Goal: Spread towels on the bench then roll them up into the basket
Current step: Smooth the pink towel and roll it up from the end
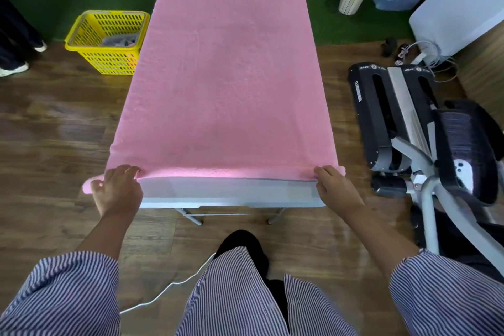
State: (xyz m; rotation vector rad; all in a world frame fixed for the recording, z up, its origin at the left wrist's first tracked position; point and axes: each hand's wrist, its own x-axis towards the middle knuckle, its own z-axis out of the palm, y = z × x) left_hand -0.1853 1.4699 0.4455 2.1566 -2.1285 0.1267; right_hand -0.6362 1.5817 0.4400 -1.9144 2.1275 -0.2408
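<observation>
- Head view: the pink towel [226, 76] lies flat along the white bench [231, 194]; my left hand [117, 188] and right hand [336, 189] each pinch one near corner, fingers curled over the hem.
- To roll well, I think both hands must turn together and keep the edge straight and tight.
- The yellow basket [81, 45] stands on the floor left of the bench; something grey lies inside, I cannot tell what.

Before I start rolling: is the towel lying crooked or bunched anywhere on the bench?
Nothing stands out. The pink towel lies flat and square along the bench, with both hands gripping its near corners. Only its near-left corner pokes past the bench edge.
</observation>
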